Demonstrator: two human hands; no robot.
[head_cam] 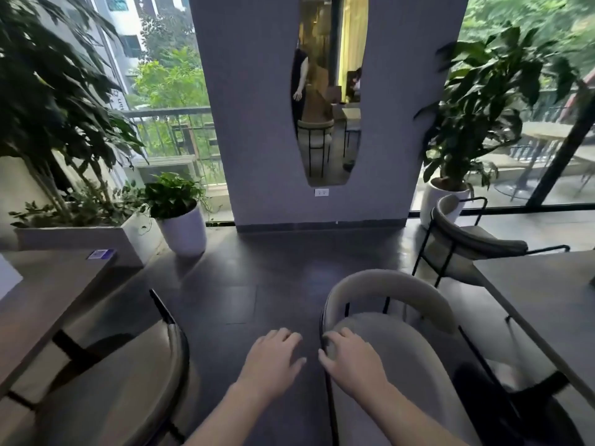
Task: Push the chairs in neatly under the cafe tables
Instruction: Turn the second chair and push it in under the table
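**K:** Dark tiled floor (257, 268) ran down the aisle between two cafe tables. What was nearest the camera?

**M:** Both bare forearms, reaching forward. Left hand (273, 362) hovered over the floor, fingers loosely spread, holding nothing. Right hand (351, 358) sat on the left end of a chair backrest, fingers curled over the black frame edge. Whether the thumb closed underneath, can't tell.

**K:** Which chair?

**M:** Near right chair (386, 342): cream padded seat, curved cream backrest, thin black metal legs. It stood beside the right table (547, 291), seat still out in the aisle, only its right side close to the table edge.

**K:** Left side?

**M:** Left chair (138, 381), same style, seat partly under the left table (48, 294). Wood-toned top, black cross brace below. A small blue card (101, 253) lay on the far corner.

**K:** Further back?

**M:** Second right chair (476, 239) at the far end of the right table, backrest toward the window. Behind it, a leafy plant in a white pot (441, 197). On the left, a smaller white pot (183, 230) just beside a rectangular white planter (80, 239) with tall foliage.

**K:** Back wall?

**M:** Grey pillar (257, 123) with a tall rounded mirror (328, 91) and a wall socket (322, 192) just under it. Glass on both sides, trees and a railing outside. Frame was slightly motion-blurred.
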